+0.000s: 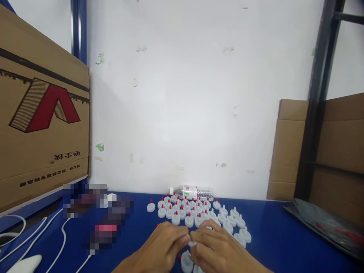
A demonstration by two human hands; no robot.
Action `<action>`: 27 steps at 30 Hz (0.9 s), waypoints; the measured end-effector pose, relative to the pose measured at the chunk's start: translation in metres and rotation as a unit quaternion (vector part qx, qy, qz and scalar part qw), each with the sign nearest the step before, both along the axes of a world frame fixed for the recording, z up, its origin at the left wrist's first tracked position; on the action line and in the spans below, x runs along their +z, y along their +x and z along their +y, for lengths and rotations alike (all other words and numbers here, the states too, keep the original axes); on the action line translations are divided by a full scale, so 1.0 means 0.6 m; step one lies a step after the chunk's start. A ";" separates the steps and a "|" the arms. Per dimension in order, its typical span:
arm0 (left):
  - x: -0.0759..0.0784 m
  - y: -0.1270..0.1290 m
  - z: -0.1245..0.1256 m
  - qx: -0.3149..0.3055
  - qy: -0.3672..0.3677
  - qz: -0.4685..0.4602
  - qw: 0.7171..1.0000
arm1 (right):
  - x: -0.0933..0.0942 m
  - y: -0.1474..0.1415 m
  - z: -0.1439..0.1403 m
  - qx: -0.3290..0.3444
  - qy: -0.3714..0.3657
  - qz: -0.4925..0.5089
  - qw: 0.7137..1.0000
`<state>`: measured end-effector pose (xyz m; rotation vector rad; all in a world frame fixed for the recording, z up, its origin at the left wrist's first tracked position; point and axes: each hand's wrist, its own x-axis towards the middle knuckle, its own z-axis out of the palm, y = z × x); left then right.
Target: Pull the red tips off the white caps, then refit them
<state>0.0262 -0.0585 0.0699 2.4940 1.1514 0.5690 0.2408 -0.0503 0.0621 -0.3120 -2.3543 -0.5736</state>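
Observation:
My left hand (pixel 167 240) and my right hand (pixel 212 242) meet above the near part of the blue table, both with fingers closed. Between them shows a white nozzle cap (pixel 192 243), gripped by my right fingers and mostly hidden. My left thumb and index finger pinch at its top; what they hold is covered. Just below lie another white nozzle cap (pixel 187 261) and a small red tip (pixel 179 257). Beyond my hands stand several white caps with red tips (pixel 175 218). To their right are several caps without red tips (pixel 228 227).
A clear plastic bottle (pixel 196 192) lies by the white wall. At left are a large cardboard box (pixel 45 113), white cables (pixel 63 235) and blurred-out devices (pixel 106 227). A grey plastic bag (pixel 327 223) with red pieces rests at right, near folded cardboard (pixel 288 151).

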 end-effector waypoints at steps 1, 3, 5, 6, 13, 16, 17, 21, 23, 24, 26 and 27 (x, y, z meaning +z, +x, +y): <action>0.003 0.001 0.000 0.007 -0.013 -0.016 1.000 | 0.002 0.001 0.000 -0.008 0.008 -0.013 1.000; 0.010 0.003 0.002 0.013 -0.032 -0.051 0.998 | 0.007 0.002 -0.001 -0.028 0.021 -0.044 0.998; 0.014 0.004 0.006 0.001 -0.060 -0.084 0.995 | 0.011 0.003 -0.001 -0.043 0.032 -0.068 0.996; 0.015 0.005 0.008 -0.006 -0.073 -0.100 0.992 | 0.013 0.003 -0.002 -0.047 0.035 -0.073 0.996; -0.003 0.016 0.027 -0.022 -0.150 -0.213 0.965 | 0.014 0.010 0.004 -0.043 0.010 -0.070 0.997; -0.004 0.022 0.028 -0.038 -0.211 -0.272 0.938 | 0.013 0.015 0.006 -0.041 -0.003 -0.069 0.997; -0.003 0.025 0.026 -0.038 -0.226 -0.289 0.930 | 0.014 0.015 0.004 -0.042 -0.004 -0.063 0.997; 0.001 0.033 0.021 -0.023 -0.252 -0.320 0.913 | 0.023 0.007 -0.006 -0.040 0.012 -0.027 0.999; 0.001 0.027 0.025 -0.015 -0.268 -0.322 0.908 | 0.026 0.011 -0.003 -0.040 0.027 -0.015 0.999; 0.002 0.019 0.030 -0.004 -0.279 -0.326 0.903 | 0.025 0.018 0.002 -0.041 0.033 -0.015 0.998; 0.007 -0.008 0.046 0.036 -0.293 -0.345 0.891 | 0.020 0.044 0.024 -0.056 0.029 -0.013 0.998; 0.012 -0.025 0.056 0.075 -0.275 -0.354 0.891 | 0.016 0.061 0.039 -0.075 0.008 0.004 0.997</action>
